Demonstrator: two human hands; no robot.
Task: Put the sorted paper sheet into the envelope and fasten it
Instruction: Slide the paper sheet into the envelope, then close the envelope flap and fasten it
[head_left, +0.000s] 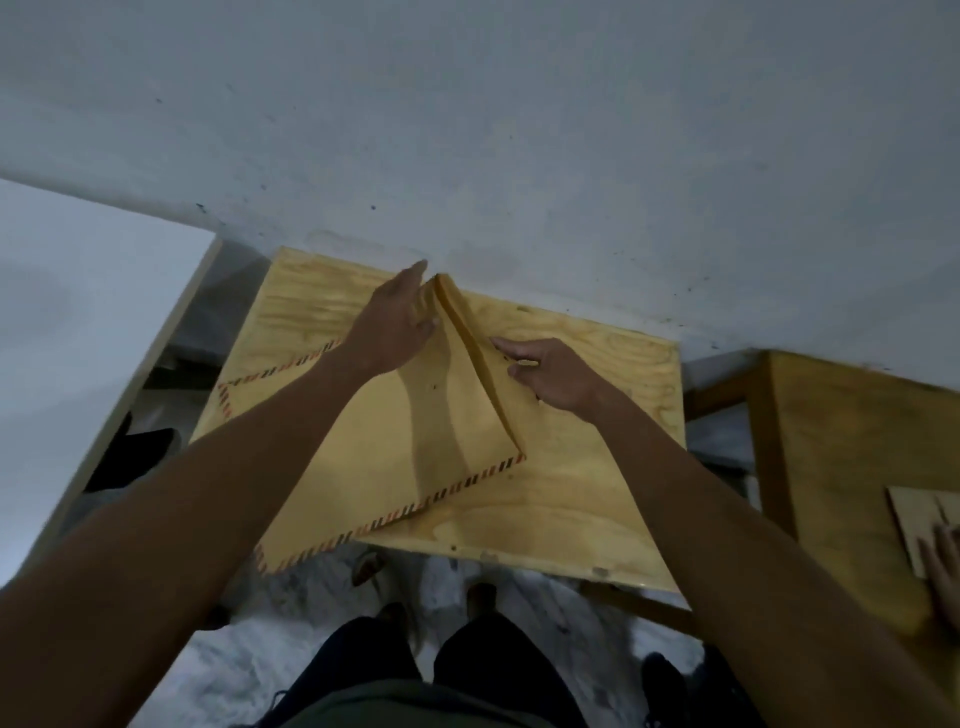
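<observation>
A large tan envelope (363, 457) with a red and black striped border lies on a small wooden table (597, 467), its near corner past the table's front edge. Its flap (478, 358) stands raised along the right side. My left hand (395, 322) lies flat on the envelope's far end beside the flap, fingers straight. My right hand (545, 369) touches the outer side of the flap with relaxed, slightly bent fingers. No paper sheet shows; I cannot tell whether one is inside.
A grey wall (519, 130) runs right behind the table. A white board (78, 312) stands at the left. A second wooden table (857, 457) at the right carries a small envelope (914, 519) under another person's hand (943, 566). My legs and feet are below.
</observation>
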